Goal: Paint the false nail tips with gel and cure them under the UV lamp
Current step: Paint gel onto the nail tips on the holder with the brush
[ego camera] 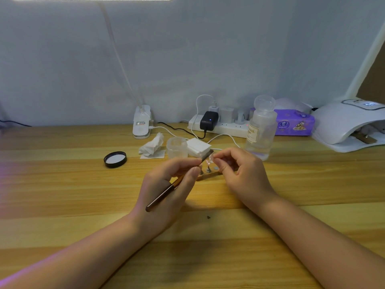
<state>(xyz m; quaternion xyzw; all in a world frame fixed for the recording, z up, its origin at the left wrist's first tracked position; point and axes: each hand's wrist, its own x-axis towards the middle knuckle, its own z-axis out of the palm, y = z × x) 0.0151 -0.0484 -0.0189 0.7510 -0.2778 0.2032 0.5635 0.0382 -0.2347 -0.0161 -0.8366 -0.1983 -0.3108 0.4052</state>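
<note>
My left hand (170, 184) grips a brown-handled gel brush (164, 195), its flat dark bristle end pointing up and right toward a clear false nail tip (210, 160). My right hand (239, 174) pinches that nail tip between thumb and fingers, right by the bristles. Below the tip, a small wooden stand with metal pegs (208, 172) lies on the table, partly hidden by my fingers. The white UV lamp (341, 124) sits at the far right with something inside its opening.
A clear open jar (177, 147), a pad stack (199, 147), crumpled tissue (152, 146) and a black lid (115, 159) lie behind my hands. A clear pump bottle (260, 130), power strip (218, 124), purple tissue pack (295, 123) and lamp clamp (142, 122) line the back.
</note>
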